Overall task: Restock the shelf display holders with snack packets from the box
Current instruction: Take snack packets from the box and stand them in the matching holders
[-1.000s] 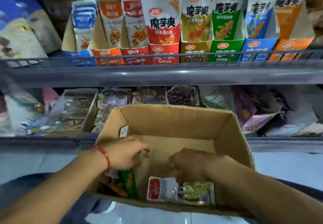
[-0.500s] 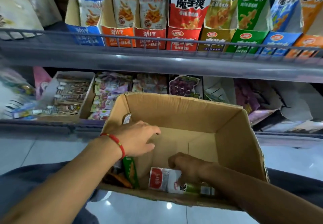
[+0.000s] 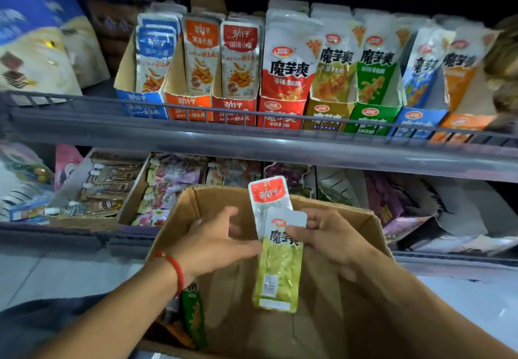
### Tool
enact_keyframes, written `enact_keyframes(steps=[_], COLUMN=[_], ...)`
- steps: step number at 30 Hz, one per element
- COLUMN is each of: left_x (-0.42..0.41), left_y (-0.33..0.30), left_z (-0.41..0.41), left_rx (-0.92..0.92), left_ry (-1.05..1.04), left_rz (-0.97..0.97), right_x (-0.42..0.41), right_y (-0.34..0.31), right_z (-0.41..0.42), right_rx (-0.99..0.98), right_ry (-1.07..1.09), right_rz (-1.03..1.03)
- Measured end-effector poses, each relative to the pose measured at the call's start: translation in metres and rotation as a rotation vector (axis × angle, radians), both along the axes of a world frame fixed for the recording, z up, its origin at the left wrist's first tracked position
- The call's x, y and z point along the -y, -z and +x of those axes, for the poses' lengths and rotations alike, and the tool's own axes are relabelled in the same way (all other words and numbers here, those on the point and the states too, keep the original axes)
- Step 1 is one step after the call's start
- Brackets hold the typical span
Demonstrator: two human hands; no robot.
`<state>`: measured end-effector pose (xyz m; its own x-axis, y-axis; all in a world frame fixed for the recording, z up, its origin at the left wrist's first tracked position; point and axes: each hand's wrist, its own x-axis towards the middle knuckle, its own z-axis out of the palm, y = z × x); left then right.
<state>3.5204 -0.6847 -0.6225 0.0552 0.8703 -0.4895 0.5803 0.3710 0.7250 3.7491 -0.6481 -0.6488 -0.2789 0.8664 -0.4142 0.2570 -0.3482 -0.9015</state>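
Observation:
Above the open cardboard box (image 3: 375, 227) my right hand (image 3: 333, 235) pinches two snack packets upright: a yellow-green packet (image 3: 279, 269) in front and a red-topped packet (image 3: 268, 193) behind it. My left hand (image 3: 215, 241), with a red string on the wrist, reaches in from the left, its fingertips touching the yellow-green packet's edge. More packets, one green (image 3: 193, 313), lie in the box's left corner. On the upper shelf stand the display holders (image 3: 280, 112), blue, orange, red, yellow, green, each filled with upright packets.
A grey wire rail (image 3: 196, 109) fronts the upper shelf. The lower shelf holds an open carton of sticks (image 3: 106, 187), purple and pink sweet packs (image 3: 171, 187) and crumpled bags (image 3: 406, 204). Large bags (image 3: 36, 50) fill the upper left. The floor is pale tile.
My right hand has lifted two packets out of the box bottom and holds them upright. My left hand came across to touch them. The view tilted up toward the upper shelf.

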Motion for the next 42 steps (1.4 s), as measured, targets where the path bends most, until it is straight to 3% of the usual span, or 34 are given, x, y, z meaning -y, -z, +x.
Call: enact_keyframes(steps=[2,5,11,23,28,31,33,37,39,42], left_x=[0.007,0.012,0.011,0.01,0.006,0.003,0.001,0.003,0.004,0.005], left_y=[0.0,0.001,-0.003,-0.001,0.0,-0.001,0.001,0.004,0.002,-0.002], left_z=[0.012,0.023,0.021,0.024,0.022,0.02,0.019,0.023,0.028,0.034], left_rx=[0.251,0.441,0.496,0.524,0.601,0.617,0.57,0.428,0.455,0.578], left_ry=[-0.064,-0.165,-0.248,-0.271,-0.312,-0.3,-0.294,-0.29,-0.288,-0.29], left_rz=[-0.025,0.01,0.093,0.171,0.174,0.162,0.167,0.235,0.231,0.071], right_x=[0.004,0.013,0.019,0.025,0.019,0.016,0.017,0.023,0.026,0.029], right_y=[-0.01,-0.015,-0.026,-0.033,-0.047,-0.057,-0.06,-0.067,-0.07,-0.067], right_z=[0.0,-0.006,-0.009,-0.007,-0.006,-0.001,0.0,-0.003,-0.004,-0.006], right_rx=[-0.126,-0.205,0.038,0.311,0.033,-0.052,-0.105,-0.473,-0.514,-0.473], right_ry=[0.052,0.081,0.144,0.255,0.229,0.177,0.134,0.058,0.007,-0.016], right_rz=[-0.055,-0.049,0.199,0.477,0.284,0.288,0.29,0.091,0.044,0.013])
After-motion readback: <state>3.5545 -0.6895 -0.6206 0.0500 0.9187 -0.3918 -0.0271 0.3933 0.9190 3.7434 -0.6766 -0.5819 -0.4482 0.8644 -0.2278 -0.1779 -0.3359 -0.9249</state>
